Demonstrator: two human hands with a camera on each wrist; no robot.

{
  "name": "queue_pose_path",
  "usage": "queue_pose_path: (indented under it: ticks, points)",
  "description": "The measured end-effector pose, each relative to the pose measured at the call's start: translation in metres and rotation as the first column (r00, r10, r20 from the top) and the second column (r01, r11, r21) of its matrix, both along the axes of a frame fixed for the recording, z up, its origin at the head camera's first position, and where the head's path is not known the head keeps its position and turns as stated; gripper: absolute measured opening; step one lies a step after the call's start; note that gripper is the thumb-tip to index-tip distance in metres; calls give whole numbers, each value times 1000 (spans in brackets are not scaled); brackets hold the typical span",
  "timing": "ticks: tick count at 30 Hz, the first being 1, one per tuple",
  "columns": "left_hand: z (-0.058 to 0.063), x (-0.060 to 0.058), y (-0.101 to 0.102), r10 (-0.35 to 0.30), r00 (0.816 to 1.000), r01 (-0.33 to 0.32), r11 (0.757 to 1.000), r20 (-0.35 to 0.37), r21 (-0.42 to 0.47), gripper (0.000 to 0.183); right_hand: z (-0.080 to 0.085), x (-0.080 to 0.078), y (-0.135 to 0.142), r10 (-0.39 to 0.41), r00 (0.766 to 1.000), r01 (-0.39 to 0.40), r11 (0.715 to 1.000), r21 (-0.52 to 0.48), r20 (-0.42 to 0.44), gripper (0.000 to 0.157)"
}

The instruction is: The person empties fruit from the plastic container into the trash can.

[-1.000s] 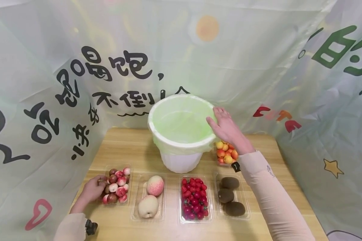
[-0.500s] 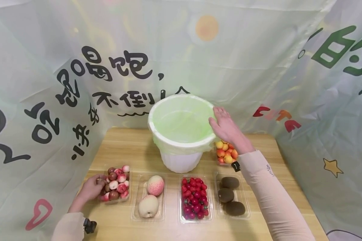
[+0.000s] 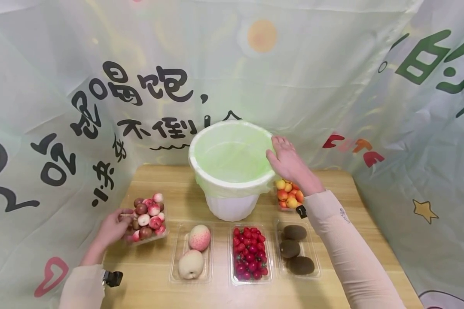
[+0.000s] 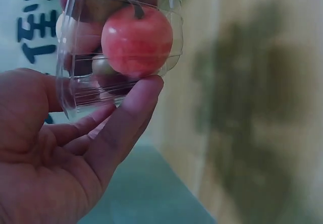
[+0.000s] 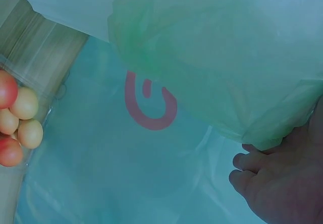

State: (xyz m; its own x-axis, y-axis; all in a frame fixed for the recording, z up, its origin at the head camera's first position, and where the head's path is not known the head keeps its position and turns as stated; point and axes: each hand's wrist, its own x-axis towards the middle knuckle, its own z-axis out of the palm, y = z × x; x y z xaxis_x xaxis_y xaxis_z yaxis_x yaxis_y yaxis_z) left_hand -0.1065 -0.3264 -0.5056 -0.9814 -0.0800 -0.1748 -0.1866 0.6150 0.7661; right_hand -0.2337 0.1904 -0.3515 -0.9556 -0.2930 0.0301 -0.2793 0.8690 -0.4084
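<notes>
My left hand [image 3: 114, 225] grips the left side of a clear plastic fruit box [image 4: 75, 90], thumb on one side and fingers underneath. Small red, white and brown round fruits [image 3: 148, 218] fill this box, and in the left wrist view it hangs over the tabletop with a shadow below. A white bucket [image 3: 232, 207] with a pale green bag liner [image 5: 202, 57] stands at the middle back. My right hand [image 3: 290, 161] rests against the right of its rim, fingers extended along the liner.
Along the front stand clear boxes with two peaches [image 3: 195, 251], red strawberries and cherries [image 3: 250, 253], and three kiwis [image 3: 294, 249]. A box of yellow-red fruits [image 3: 290, 195] sits beneath the right forearm. Printed cloth walls [image 3: 313, 64] enclose the wooden table [image 3: 154, 184].
My left hand has lifted the fruit box off the table, raising and tilting it slightly. My right hand stays at the bucket rim.
</notes>
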Motion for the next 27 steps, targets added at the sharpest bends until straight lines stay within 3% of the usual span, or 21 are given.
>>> queue_pose_path:
  ticks: [12,27]
  points:
    - [70,-21,19,-48,998,54,988,-43,142,43,0,0,0,6,1000,-6,1000,-3,-3,75]
    - [134,-56,34,-102,991,112,987,-89,114,45,0,1,0,3,1000,-3,1000,-2,-1,74]
